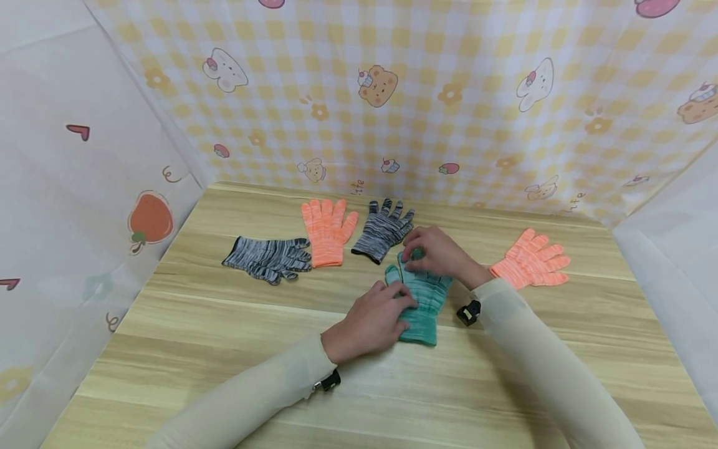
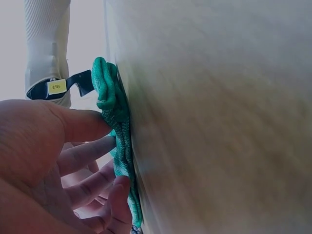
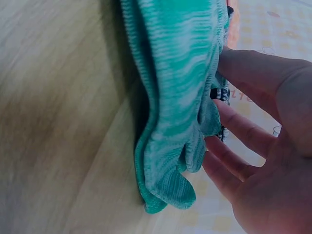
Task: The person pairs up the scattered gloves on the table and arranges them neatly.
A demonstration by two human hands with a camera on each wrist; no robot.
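Note:
Green knit gloves (image 1: 429,296) lie in layers on the wooden table, cuff toward the near edge; two layers show in the right wrist view (image 3: 178,97). My left hand (image 1: 371,319) rests on their left side near the cuff, thumb and fingertips touching the fabric with the fingers loosely bent. At the far end my right hand (image 1: 434,252) pinches the glove fingers between thumb and fingertips. In the right wrist view, the right hand (image 3: 273,131) has its fingertips at the glove's fingers. Part of the far end is hidden under that hand.
Behind lie a grey-and-black glove (image 1: 269,257), an orange glove (image 1: 327,231) and another grey-and-black glove (image 1: 384,229). A second orange glove (image 1: 531,259) lies to the right, beyond my right wrist. A yellow checked curtain (image 1: 348,131) hangs along the table's back edge.

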